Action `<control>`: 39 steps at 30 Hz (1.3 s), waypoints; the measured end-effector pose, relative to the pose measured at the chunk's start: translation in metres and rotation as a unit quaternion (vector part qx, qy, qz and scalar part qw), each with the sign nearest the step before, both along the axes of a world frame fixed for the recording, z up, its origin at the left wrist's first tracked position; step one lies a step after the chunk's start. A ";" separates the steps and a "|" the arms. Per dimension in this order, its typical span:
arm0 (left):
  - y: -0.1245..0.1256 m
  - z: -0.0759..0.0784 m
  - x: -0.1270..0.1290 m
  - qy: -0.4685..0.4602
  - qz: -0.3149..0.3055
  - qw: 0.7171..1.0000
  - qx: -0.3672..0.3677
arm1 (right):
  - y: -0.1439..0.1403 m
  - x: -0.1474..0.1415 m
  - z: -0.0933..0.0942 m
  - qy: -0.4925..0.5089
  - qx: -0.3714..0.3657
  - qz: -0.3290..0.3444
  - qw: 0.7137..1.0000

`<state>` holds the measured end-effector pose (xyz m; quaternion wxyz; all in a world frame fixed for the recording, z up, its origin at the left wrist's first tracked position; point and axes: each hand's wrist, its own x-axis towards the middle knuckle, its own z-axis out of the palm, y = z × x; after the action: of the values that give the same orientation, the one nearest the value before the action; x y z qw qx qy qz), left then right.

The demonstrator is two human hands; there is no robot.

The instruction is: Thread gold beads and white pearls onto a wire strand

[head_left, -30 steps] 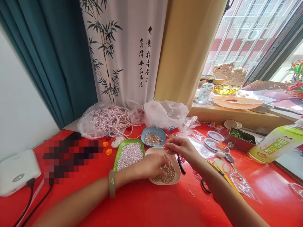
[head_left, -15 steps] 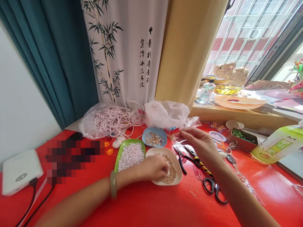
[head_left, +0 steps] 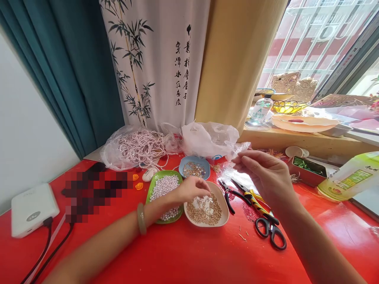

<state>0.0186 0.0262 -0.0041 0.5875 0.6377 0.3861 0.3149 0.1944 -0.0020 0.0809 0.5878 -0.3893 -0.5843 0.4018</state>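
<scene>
My left hand [head_left: 192,189], a bangle on its wrist, hovers over the edge between the green dish [head_left: 150,189] and the cream dish [head_left: 226,217]. Its fingertips are pinched together, and anything between them is too small to make out. Small gold beads [head_left: 204,216] fill much of the cream dish; white pearl beads [head_left: 164,187] lie in the green one. To the right, my right hand [head_left: 263,169] is raised above the pliers, thumb and forefinger pressed together. What it pinches is too fine to name. A blue dish [head_left: 182,162] with gold and clear beads stands behind.
Right of the dishes lie black pliers [head_left: 228,199], yellow-black pliers [head_left: 254,203] and scissors [head_left: 270,232]. Bagged pearl strings [head_left: 139,148] and white plastic bags [head_left: 207,138] line the back. A green bottle [head_left: 349,177] is at right, a white power bank [head_left: 34,211] at left.
My left hand has lifted out of the gold beads and moved up and slightly back. My right hand has shifted a little to the right, still pinched. The view has tilted slightly.
</scene>
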 end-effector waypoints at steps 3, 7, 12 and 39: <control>0.010 0.002 -0.007 -0.147 0.051 0.982 -0.104 | 0.003 -0.014 -0.014 -0.063 -0.075 0.063 0.993; 0.017 0.001 -0.014 -0.290 0.076 0.941 -0.155 | 0.007 -0.039 -0.042 -0.098 -0.146 0.130 0.976; 0.018 -0.001 -0.015 -0.343 0.071 0.922 -0.164 | 0.005 -0.050 -0.060 -0.100 -0.161 0.111 0.976; 0.022 -0.011 -0.016 -0.335 -0.006 0.927 -0.167 | 0.007 -0.047 -0.064 -0.080 -0.177 0.084 0.977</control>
<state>0.0025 0.0483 -0.0153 0.7828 0.3899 0.2095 0.4374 0.1474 0.0051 0.0169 0.4249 -0.4673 -0.5801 0.5143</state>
